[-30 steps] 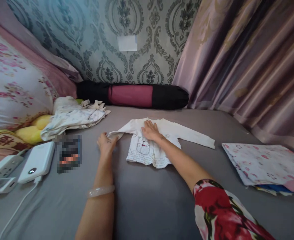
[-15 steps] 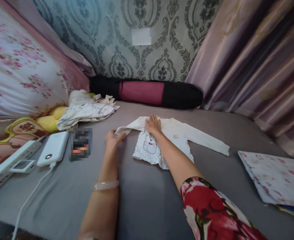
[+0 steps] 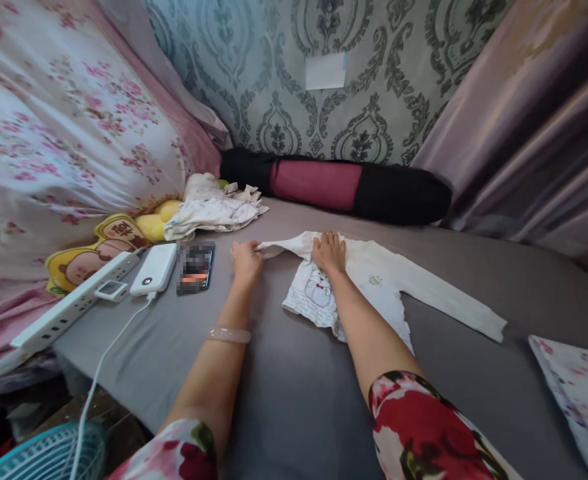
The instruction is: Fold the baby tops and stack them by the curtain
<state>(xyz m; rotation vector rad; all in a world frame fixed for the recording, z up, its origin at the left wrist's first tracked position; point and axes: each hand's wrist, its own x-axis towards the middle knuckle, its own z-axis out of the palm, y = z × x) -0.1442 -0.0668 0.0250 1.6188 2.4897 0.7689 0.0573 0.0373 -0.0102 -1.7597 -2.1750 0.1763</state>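
A small white long-sleeved shirt (image 3: pixel 369 263), with a cartoon animal print on its front, lies spread on the grey sheet (image 3: pixel 294 387). My left hand (image 3: pixel 247 261) is closed around the cuff of the sleeve on the left and holds it stretched out, slightly raised. Flat on the shirt near the shoulder of that same sleeve rests my right hand (image 3: pixel 330 252), fingers spread. The other sleeve extends untouched to the right. My right forearm hides part of the shirt's lower front.
To the left lie a phone (image 3: pixel 195 268), a white power bank (image 3: pixel 154 269) with a cable and a power strip (image 3: pixel 79 303). Crumpled clothes (image 3: pixel 217 210) and a black-and-maroon long bag (image 3: pixel 317 185) lie at the back. Folded patterned cloth (image 3: pixel 581 393) is at right; a blue basket (image 3: pixel 54 453) stands below.
The view has swung left, so everything sits farther right and the blue basket shows. The held sleeve looks straighter and pulled tauter. My right hand stays pressed on the shirt.
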